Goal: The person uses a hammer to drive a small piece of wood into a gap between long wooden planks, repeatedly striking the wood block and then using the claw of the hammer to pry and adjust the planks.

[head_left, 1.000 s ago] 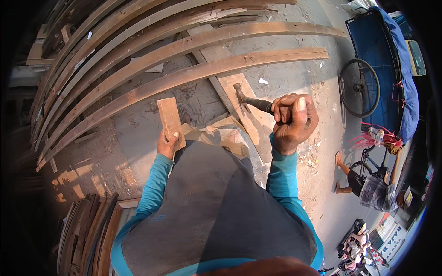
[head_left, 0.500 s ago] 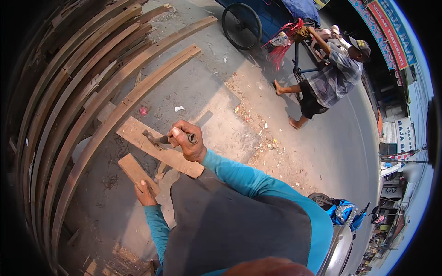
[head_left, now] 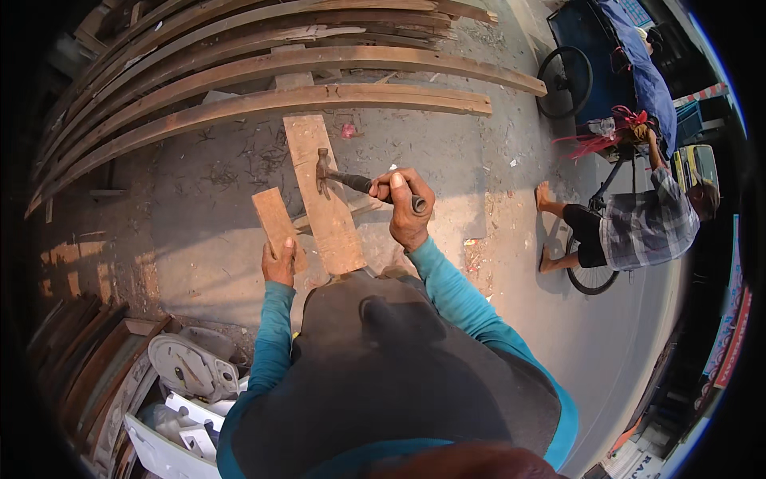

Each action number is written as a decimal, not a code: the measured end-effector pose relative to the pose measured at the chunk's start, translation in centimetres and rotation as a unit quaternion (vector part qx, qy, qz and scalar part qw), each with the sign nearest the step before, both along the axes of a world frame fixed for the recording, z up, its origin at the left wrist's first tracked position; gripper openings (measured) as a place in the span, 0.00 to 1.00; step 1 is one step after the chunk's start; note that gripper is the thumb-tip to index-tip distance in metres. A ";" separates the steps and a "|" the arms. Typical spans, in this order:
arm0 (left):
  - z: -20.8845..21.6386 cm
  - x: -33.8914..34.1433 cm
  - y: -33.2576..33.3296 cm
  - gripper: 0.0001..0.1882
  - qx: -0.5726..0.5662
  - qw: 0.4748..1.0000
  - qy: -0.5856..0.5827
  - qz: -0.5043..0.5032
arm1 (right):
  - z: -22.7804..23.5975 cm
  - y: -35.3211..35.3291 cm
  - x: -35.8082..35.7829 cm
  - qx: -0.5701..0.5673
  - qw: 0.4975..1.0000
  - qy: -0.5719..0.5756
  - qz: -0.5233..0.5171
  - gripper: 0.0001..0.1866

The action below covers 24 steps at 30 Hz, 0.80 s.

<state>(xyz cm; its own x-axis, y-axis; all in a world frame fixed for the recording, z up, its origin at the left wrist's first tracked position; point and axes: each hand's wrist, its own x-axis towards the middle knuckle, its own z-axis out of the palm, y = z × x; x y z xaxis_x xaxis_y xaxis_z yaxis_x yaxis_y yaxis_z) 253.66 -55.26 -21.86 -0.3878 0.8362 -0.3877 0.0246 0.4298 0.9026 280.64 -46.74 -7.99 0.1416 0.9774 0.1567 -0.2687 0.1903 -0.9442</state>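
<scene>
My right hand is wrapped round the dark grip of a claw hammer. The hammer's metal head is over a long wooden board, which stretches away from my lap; whether it touches the wood I cannot tell. On the left, my left hand grips the lower end of a short wooden block, thumb on top. The block is tilted, beside the board and apart from it. Part of a wooden piece shows beneath the board.
Long wooden beams lie across the far side. A white plastic box and a pale lid-like panel are at lower left. At right, a person is beside a three-wheeled cart on the road.
My view has turned, so the beams now run across the top and the white box shows. Both hands keep their holds. The person with the cart appears farther right.
</scene>
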 end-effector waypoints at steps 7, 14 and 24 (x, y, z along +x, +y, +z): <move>4.4 8.2 2.2 0.29 0.037 0.990 0.094 0.102 | 2.3 4.3 3.1 0.030 0.985 -0.041 0.165 0.13; 5.5 8.9 10.9 0.39 0.123 0.981 0.144 0.047 | 3.6 7.0 6.0 0.039 0.973 -0.041 0.223 0.12; 1.1 12.2 22.9 0.39 0.033 0.987 0.151 -0.039 | 11.4 12.4 9.3 0.065 0.989 0.058 0.122 0.18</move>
